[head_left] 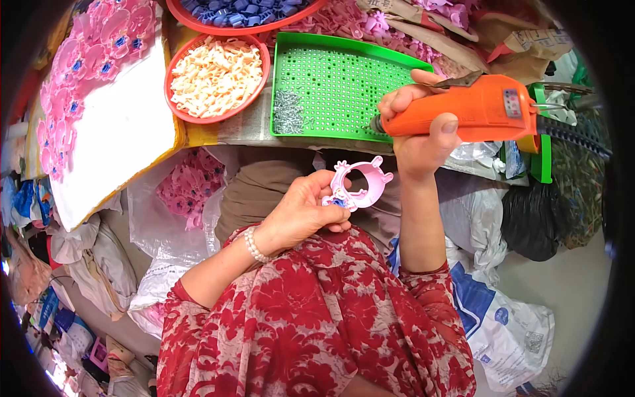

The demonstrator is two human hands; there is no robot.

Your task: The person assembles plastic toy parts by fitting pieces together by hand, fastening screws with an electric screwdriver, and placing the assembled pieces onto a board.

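Observation:
My left hand [307,205] grips a pink plastic ring-shaped part [372,188] with small knobs on its edge and a blue piece near my fingertips. It is held above my lap. In my right hand [423,135] is an orange electric screwdriver [466,109], its dark tip pointing left over the near edge of a green perforated tray [350,73]. A heap of small silver screws [288,112] lies in the tray's left end. The screwdriver and the pink part are apart.
Left of the tray stand a red bowl of cream-coloured pieces [215,78] and a red basin of blue pieces [245,12]. Pink assembled parts [99,53] lie on a white board [122,126]. Bags surround my legs, including a black bag [532,221]. A black cord [575,137] trails right.

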